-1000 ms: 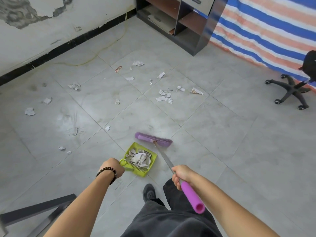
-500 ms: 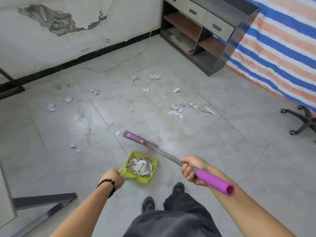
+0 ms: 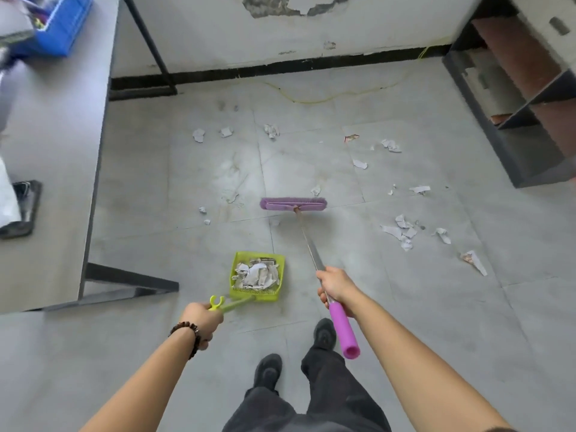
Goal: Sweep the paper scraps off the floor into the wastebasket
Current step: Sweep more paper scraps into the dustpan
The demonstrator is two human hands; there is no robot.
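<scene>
Left hand (image 3: 202, 316), arm extended, grips the green dustpan (image 3: 257, 272) handle; right hand (image 3: 336, 286) clamps the purple broom (image 3: 293, 204) shaft. Paper scraps (image 3: 402, 230) lie scattered across the floor tiles (image 3: 420, 307), more inside the dustpan.

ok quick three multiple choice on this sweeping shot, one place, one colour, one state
1. The broom head lies: A in the dustpan; B beyond it, farther ahead; C behind the shoes.
2. The dustpan is: A blue; B red; C lime green.
3. The left hand: A hangs open; B grips the dustpan handle; C presses the table.
1 B, it sits past the pan's far edge; 2 C, green walls; 3 B, fingers curl round the handle.
</scene>
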